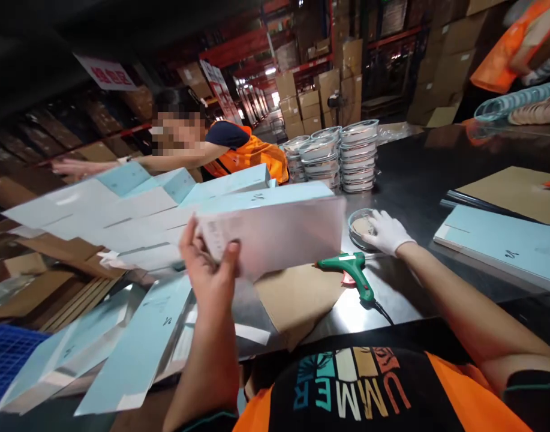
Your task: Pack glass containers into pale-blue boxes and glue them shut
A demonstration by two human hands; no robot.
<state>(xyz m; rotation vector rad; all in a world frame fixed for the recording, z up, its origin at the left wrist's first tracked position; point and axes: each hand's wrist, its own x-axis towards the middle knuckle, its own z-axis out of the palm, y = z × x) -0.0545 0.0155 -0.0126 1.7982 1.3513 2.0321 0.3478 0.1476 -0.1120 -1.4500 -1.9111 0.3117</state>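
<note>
We see the left hand [209, 264], bare, raised above the dark bench [418, 174] with its fingers [232, 255] and thumb pinched shut on the near corner of a flat pale blue carton [275, 231], which is held tilted in the air over a sheet of brown cardboard [297, 294]. The right hand [387, 233], in a white glove, rests with its fingers spread loosely over a small round clear-lidded tin [361, 227] that sits on the bench; we cannot tell whether they actually grip it. Just beside that hand, toward us, lies a green glue gun [353, 270] with its cord trailing off the bench edge. Behind the tin stand stacks of round tins [342, 156]. To the right lies another flat blue carton [504, 246] beside a brown board [517, 192]. At left, more unfolded blue cartons [126, 348] lie fanned out near a blue crate [7, 360]. Across the bench a co-worker in an orange vest [252, 153] stretches one arm sideways, and a second orange vest [504, 54] shows at upper right.
</note>
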